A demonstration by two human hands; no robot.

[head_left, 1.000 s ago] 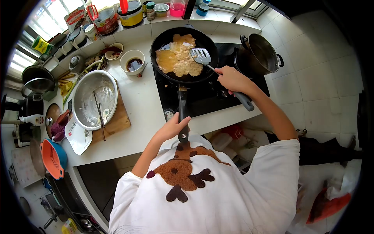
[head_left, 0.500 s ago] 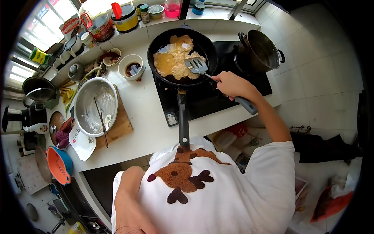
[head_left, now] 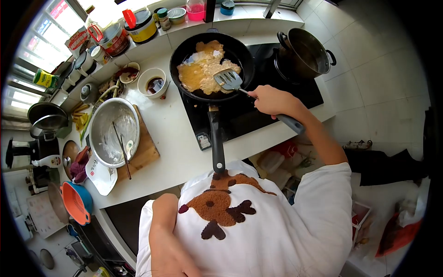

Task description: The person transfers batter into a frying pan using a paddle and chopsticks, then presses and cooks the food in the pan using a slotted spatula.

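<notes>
My right hand [head_left: 273, 99] is closed round the handle of a slotted spatula [head_left: 229, 80]. The spatula's metal blade lies over the right edge of the golden, batter-like food [head_left: 201, 69] in a black frying pan [head_left: 217, 143]. That pan sits on a black glass cooktop [head_left: 240, 121], its long handle pointing toward my body. Low in the view, my left hand [head_left: 183, 262] rests against my white shirt with its fingers mostly out of sight. Beyond my right hand stands a dark two-handled pot [head_left: 304, 54] on the cooktop.
Left on the counter, a metal bowl [head_left: 99, 147] with chopsticks [head_left: 122, 152] rests on a wooden board [head_left: 148, 154]. Behind it is a white bowl [head_left: 146, 88] of dark sauce. An orange and blue colander [head_left: 76, 203] is at the counter's left edge. Jars and tubs line the windowsill.
The spatula blade has shifted slightly left over the food, its face turned at a different angle. The camera view has moved a little. My left hand stays against the shirt.
</notes>
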